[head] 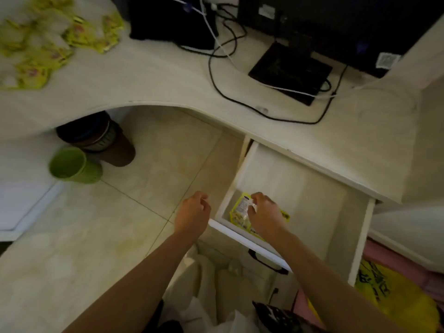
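Observation:
A white drawer (360,236) under the desk stands pulled out. In its near left corner lie yellow snack packets (240,212). My right hand (264,212) reaches into the drawer and its curled fingers rest on the top packet. My left hand (193,212) hovers over the floor just left of the drawer, fingers loosely curled with nothing in them. Several more yellow packets (48,42) lie blurred on the desk's far left.
The curved pale desk (156,78) carries a black monitor (336,22), a black box (290,70) and cables. A brown bin (113,145) and green bin (72,167) stand on the tiled floor. A yellow bag (389,299) lies at right.

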Available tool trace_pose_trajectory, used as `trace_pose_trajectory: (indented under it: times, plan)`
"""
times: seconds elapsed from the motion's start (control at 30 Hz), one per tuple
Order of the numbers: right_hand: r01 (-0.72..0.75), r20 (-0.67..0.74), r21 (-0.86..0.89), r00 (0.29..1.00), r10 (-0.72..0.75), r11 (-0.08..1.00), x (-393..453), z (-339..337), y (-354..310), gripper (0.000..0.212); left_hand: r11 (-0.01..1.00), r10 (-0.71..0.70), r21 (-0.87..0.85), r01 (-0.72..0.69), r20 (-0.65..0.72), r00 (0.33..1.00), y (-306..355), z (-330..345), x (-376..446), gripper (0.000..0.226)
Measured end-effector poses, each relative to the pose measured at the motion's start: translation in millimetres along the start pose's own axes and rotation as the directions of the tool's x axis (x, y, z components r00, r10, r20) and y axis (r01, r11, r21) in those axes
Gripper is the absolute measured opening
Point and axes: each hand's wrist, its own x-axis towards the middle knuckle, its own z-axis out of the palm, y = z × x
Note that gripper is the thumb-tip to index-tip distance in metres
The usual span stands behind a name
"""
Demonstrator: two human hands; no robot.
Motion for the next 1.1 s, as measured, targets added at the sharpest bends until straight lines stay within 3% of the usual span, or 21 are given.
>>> trace_pose_trajectory:
  times: [0.27, 0.6, 0.97, 1.1]
  plan:
    - [0.236, 0.084, -0.164, 0.971, -0.225, 0.958, 30.9, 40.0, -139.2, 0.036, 0.995, -0.086, 0.032, 0.092, -0.162, 0.983, -79.0, -95.2, 14.8, 0.024]
    - [0.331, 0.134, -0.192, 0.942, -0.309, 0.924, 82.7, 103.9, -304.1, 0.033, 0.988, -0.125, 0.050, 0.145, -0.284, 0.951, -185.0, -225.6, 74.4, 0.023]
    - [0.432, 0.176, -0.242, 0.900, -0.398, 0.869, 176.9, 111.6, -435.3, 0.037, 0.974, -0.199, 0.035, 0.222, -0.326, 0.924, -229.0, -320.5, 189.5, 0.023]
    - [0.517, 0.206, -0.276, 0.855, -0.475, 0.810, 222.2, 106.2, -479.5, 0.029, 0.971, -0.223, 0.000, 0.238, -0.352, 0.909, -235.5, -349.3, 236.4, 0.021]
